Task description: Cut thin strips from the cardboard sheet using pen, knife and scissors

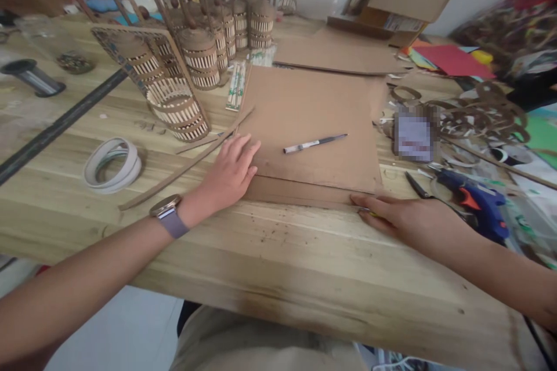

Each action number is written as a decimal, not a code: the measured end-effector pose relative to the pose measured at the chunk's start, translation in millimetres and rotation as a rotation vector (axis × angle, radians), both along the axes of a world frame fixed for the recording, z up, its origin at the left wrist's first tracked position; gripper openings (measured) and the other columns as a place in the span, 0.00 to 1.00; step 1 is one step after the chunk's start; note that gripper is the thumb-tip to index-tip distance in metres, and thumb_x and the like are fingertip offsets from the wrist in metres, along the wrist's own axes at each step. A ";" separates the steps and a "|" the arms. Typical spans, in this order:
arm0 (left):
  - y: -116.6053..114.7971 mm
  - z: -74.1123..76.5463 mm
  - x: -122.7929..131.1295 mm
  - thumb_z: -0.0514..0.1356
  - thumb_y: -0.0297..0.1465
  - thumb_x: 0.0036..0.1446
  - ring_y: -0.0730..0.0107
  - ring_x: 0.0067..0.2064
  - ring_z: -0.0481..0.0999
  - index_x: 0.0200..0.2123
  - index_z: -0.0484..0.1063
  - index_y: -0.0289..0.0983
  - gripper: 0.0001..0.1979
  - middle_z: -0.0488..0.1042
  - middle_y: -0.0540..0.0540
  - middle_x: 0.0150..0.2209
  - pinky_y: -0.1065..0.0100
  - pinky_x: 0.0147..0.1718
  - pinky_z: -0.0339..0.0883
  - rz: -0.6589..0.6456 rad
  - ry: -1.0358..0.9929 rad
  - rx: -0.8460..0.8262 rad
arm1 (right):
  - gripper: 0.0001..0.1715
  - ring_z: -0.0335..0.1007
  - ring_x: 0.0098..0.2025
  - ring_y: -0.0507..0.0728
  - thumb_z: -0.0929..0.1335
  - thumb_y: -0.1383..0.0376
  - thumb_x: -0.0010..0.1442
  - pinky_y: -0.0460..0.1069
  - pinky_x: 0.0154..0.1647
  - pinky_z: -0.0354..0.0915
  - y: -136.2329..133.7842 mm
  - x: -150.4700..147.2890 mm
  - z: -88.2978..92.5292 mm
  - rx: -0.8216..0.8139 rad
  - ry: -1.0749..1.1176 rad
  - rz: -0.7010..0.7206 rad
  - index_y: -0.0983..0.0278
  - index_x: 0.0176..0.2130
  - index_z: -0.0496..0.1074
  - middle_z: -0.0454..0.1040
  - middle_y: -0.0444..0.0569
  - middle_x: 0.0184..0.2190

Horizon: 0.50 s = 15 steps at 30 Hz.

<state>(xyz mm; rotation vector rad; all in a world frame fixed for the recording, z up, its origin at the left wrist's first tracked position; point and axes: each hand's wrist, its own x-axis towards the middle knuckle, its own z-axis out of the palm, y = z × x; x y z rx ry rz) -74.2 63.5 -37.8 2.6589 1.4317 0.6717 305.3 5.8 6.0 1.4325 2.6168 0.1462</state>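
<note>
Cardboard sheet (304,104) lay at 12 o'clock from the person's lap (261,342), loose pen (300,146) on top; one jerk could've rolled it off. Left hand (231,169) loosely spread at the sheet's 8, right hand (394,217) at 5 pinching something yellow (373,214), couldn't tell what.

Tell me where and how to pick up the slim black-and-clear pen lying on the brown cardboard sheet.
I'd pinch the slim black-and-clear pen mid-barrel, coming from above, fingers across its long sides: it lies flat and slanted on the brown cardboard sheet, uncovered along its length. The person's left hand is beside its left end, so above looks easier.
</note>
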 end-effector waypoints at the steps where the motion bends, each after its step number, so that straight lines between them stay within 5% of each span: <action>1: 1.4 1.9 1.5 0.47 0.32 0.70 0.44 0.69 0.55 0.65 0.58 0.29 0.24 0.58 0.28 0.66 0.40 0.66 0.51 -0.005 0.015 0.011 | 0.25 0.78 0.27 0.59 0.57 0.55 0.69 0.50 0.23 0.62 2.9 1.2 1.7 -0.021 -0.005 0.004 0.52 0.57 0.75 0.83 0.48 0.44; 6: 17.1 5.6 14.0 0.48 0.36 0.71 0.41 0.70 0.52 0.66 0.58 0.28 0.26 0.58 0.27 0.67 0.40 0.67 0.48 -0.044 0.083 0.053 | 0.22 0.79 0.31 0.61 0.58 0.54 0.69 0.51 0.25 0.60 18.7 -20.2 19.5 -0.208 -0.119 -0.013 0.56 0.51 0.75 0.83 0.51 0.43; 9: 24.8 1.6 19.7 0.49 0.40 0.71 0.41 0.71 0.53 0.66 0.59 0.28 0.28 0.58 0.28 0.68 0.40 0.68 0.46 -0.063 0.136 0.014 | 0.22 0.77 0.30 0.60 0.56 0.54 0.71 0.49 0.25 0.55 25.0 -54.9 28.0 -0.283 -0.197 -0.043 0.61 0.46 0.72 0.82 0.51 0.33; 15: 24.0 -1.5 23.1 0.47 0.41 0.71 0.43 0.71 0.53 0.67 0.59 0.28 0.29 0.57 0.29 0.69 0.43 0.68 0.46 -0.050 0.183 0.008 | 0.20 0.71 0.26 0.56 0.55 0.56 0.72 0.48 0.23 0.44 35.0 -133.1 37.9 -0.344 -0.176 0.027 0.62 0.43 0.70 0.79 0.50 0.29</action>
